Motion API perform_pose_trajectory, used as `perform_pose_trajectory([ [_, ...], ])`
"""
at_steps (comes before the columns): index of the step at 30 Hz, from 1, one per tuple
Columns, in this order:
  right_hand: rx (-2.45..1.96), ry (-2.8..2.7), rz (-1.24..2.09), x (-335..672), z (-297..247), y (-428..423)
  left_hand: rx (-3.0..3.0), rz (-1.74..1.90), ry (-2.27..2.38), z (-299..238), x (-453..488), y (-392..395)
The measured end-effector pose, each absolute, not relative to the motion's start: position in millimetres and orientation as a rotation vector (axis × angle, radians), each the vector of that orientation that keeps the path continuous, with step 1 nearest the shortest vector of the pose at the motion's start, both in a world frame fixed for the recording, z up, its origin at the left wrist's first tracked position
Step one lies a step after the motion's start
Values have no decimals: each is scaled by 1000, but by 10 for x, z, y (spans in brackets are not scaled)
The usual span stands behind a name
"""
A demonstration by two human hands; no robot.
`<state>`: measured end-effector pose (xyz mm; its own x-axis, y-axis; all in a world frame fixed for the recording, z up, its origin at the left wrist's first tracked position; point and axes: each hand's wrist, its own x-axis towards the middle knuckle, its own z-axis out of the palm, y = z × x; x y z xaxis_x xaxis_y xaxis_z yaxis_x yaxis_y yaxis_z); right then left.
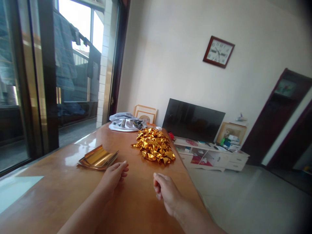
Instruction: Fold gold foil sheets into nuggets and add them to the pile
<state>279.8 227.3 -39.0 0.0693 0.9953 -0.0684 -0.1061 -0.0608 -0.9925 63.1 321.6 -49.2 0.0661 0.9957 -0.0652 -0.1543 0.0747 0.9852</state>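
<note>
Both your hands are empty: left hand [114, 176] lies relaxed on the table [60, 190], right hand [166, 192] is loosely fisted. Flat gold sheets [97, 158] wait just past your left fingers, and a decent heap of folded gold pieces [154, 147] sits further ahead.

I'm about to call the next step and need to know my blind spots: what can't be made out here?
Head view:
- right hand: fingers curled under, so the palm and anything in it are hidden.
- left hand: palm faces the table; underside hidden.
- gold foil sheets: sheet count too fine to tell.
- folded gold pieces: heaped; lower ones covered, shapes too small.
- grey cloth: hides whatever lies under it.
</note>
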Motion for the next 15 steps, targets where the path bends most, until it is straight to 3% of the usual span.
perform_pose_trajectory([
  [5, -1210, -1096, 1255, 2759, -541, 2212, 1148, 1195, 1136, -484, 557, 3226],
  [15, -1365, -1809, 691, 2841, -597, 2183, 1100, 1472, 1207, -440, 404, 3253],
])
